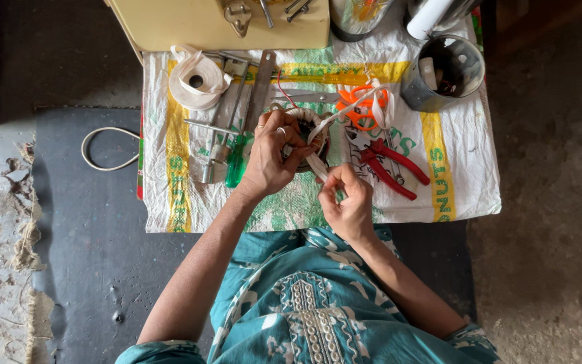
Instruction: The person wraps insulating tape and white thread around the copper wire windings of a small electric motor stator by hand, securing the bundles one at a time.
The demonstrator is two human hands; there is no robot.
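One metal cup [443,73] holds a white stick [428,71].

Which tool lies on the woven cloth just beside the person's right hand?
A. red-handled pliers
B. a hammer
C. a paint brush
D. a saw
A: the red-handled pliers lie on the woven cloth next to the right hand, which pinches white tape.

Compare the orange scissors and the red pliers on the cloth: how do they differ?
The scissors have orange loop handles; the pliers have straight red grips, spread apart. The scissors lie farther from the person with white tape draped over them; the pliers lie nearer, beside the right hand, uncovered. Both rest untouched on the woven sack, right of the wound coil in the left hand.
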